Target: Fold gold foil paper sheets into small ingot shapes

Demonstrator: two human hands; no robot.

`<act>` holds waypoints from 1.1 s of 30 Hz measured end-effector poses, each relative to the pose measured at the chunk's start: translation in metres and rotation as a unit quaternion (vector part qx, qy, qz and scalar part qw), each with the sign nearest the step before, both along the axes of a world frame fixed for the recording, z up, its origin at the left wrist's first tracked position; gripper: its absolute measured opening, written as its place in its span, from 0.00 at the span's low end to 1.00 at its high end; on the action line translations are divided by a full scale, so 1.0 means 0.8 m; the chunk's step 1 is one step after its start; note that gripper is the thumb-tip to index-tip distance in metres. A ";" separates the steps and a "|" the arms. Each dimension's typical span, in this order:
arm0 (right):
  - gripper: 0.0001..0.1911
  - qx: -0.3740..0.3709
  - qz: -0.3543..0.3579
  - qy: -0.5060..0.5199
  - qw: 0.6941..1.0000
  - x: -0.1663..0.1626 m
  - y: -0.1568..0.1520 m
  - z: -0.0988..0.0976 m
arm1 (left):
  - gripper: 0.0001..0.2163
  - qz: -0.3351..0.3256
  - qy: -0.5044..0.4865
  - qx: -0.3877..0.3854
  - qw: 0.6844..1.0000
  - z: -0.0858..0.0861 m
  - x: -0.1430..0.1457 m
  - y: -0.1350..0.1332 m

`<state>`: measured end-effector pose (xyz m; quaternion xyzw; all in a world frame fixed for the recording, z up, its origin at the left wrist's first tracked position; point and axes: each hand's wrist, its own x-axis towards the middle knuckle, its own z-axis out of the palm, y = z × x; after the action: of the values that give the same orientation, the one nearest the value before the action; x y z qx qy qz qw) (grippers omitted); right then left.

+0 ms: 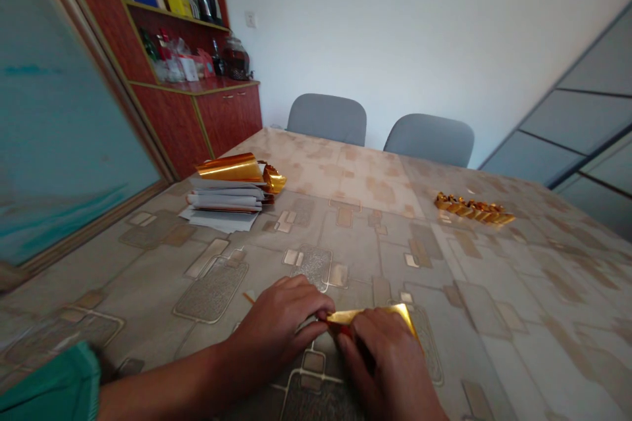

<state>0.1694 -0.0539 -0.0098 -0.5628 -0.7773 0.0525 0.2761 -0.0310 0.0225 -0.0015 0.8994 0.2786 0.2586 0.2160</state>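
Note:
A small sheet of gold foil paper (390, 313) lies on the patterned table (375, 210) near the front edge. My left hand (281, 325) pinches its left end with curled fingers. My right hand (388, 362) presses down on the sheet with fingers closed over it, hiding most of it. Both hands touch each other at the foil's left edge.
A stack of white and gold sheets (230, 187) sits at the left of the table. A row of folded gold pieces (474, 209) lies at the right. Two grey chairs (328, 117) stand behind the table. A red cabinet (197, 99) with shelves stands at the back left.

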 end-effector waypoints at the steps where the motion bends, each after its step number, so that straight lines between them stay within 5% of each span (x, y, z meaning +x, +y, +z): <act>1: 0.14 0.002 -0.007 -0.002 1.000 0.001 0.000 0.000 | 0.05 0.006 0.000 -0.005 1.000 0.001 0.001 0.000; 11: 0.27 0.031 -0.031 -0.021 0.999 0.004 0.003 0.002 | 0.11 0.002 -0.009 -0.030 1.000 0.000 0.003 0.003; 21: 0.24 0.041 -0.033 -0.026 0.998 0.004 0.004 -0.001 | 0.11 0.011 0.012 -0.015 1.000 -0.003 0.005 0.004; 33: 0.31 0.051 -0.054 -0.098 0.992 0.001 0.007 -0.004 | 0.18 0.028 0.047 0.072 0.996 0.000 0.009 0.008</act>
<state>0.1706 -0.0479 -0.0129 -0.5916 -0.7707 -0.0576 0.2296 -0.0240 0.0287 -0.0017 0.9156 0.2939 0.2416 0.1298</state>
